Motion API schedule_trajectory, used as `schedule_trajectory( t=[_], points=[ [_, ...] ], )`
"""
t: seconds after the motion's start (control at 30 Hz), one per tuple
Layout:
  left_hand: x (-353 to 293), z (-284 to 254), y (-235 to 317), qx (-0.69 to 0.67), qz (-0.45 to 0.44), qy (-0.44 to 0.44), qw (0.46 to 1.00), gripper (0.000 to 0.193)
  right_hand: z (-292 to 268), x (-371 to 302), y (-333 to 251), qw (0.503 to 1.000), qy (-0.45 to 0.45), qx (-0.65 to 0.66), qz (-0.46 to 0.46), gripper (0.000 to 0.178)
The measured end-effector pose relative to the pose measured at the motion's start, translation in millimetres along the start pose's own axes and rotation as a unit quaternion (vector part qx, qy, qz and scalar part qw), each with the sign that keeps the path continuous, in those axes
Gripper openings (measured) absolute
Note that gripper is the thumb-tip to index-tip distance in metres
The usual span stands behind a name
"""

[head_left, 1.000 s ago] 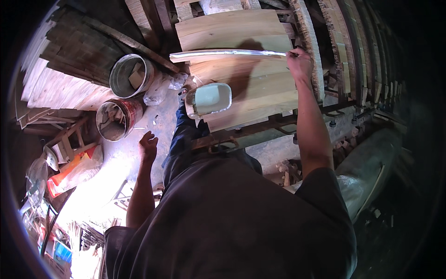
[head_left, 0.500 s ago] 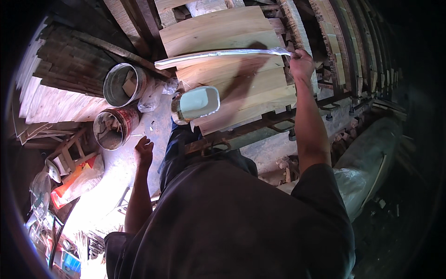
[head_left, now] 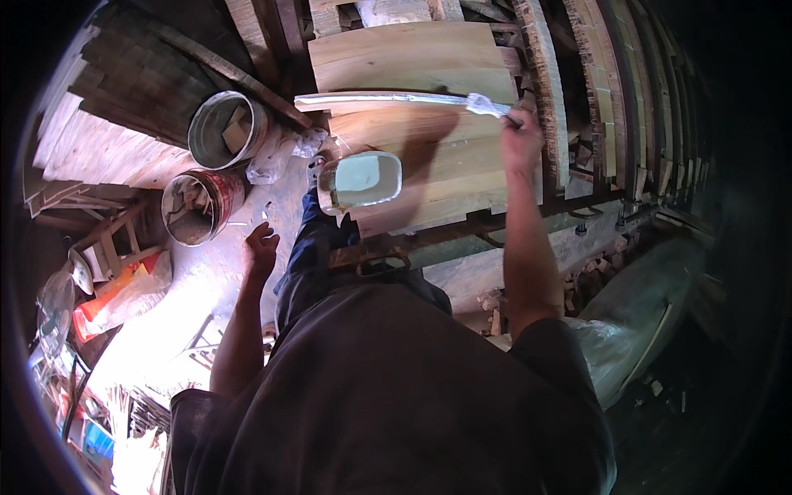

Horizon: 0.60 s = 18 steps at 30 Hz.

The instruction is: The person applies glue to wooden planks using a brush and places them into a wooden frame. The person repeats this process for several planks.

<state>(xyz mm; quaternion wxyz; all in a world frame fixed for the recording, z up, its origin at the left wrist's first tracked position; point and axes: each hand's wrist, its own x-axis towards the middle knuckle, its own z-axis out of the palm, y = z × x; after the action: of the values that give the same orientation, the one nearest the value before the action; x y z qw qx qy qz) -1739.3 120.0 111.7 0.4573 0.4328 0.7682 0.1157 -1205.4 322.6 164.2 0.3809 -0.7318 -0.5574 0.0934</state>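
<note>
My right hand (head_left: 521, 144) is closed around the dark handle of a brush (head_left: 487, 105). White, glue-like stuff coats the brush's bristles, which are at the right part of a long narrow wooden strip (head_left: 371, 97) whose edge carries a white line. The strip lies across a panel of light wooden boards (head_left: 404, 58). On the near left of the panel stands an open tub (head_left: 388, 198) of white liquid. Well to the left and lower, my left hand (head_left: 261, 246) hangs in the air, its fingers loosely bent and apart, holding nothing.
Two buckets (head_left: 196, 132) (head_left: 216, 219) with wood offcuts stand on the floor at left. A rusty metal bar (head_left: 445, 243) runs along the panel's near edge. More clamped boards (head_left: 606, 91) line up at right. A large wrapped bundle (head_left: 643, 305) lies lower right.
My right hand and the brush have moved left along the strip and a little nearer to me. The view has shifted slightly. My left hand still hangs free.
</note>
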Motion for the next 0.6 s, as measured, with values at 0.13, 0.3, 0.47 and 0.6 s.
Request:
schedule_trajectory(
  t=[0.13, 0.3, 0.47, 0.6],
  points=[
    [-1, 1, 6, -0.024, -0.011, 0.001, 1.000, 0.048, 60, -29, -59, 0.989, -0.027, 0.117, 0.087, 0.016],
    [-2, -1, -7, -0.032, -0.020, 0.013, 0.999, 0.048, 110, -49, -135, 0.990, -0.074, 0.098, 0.076, 0.011],
    [-3, 4, -38, -0.041, -0.038, 0.032, 0.998, 0.048, 148, -66, -202, 0.980, -0.144, 0.111, 0.086, 0.015],
    [-10, 1, -34, -0.065, -0.055, 0.041, 0.996, 0.048, 176, -76, -230, 0.983, -0.163, 0.087, 0.012, 0.017]
  ],
)
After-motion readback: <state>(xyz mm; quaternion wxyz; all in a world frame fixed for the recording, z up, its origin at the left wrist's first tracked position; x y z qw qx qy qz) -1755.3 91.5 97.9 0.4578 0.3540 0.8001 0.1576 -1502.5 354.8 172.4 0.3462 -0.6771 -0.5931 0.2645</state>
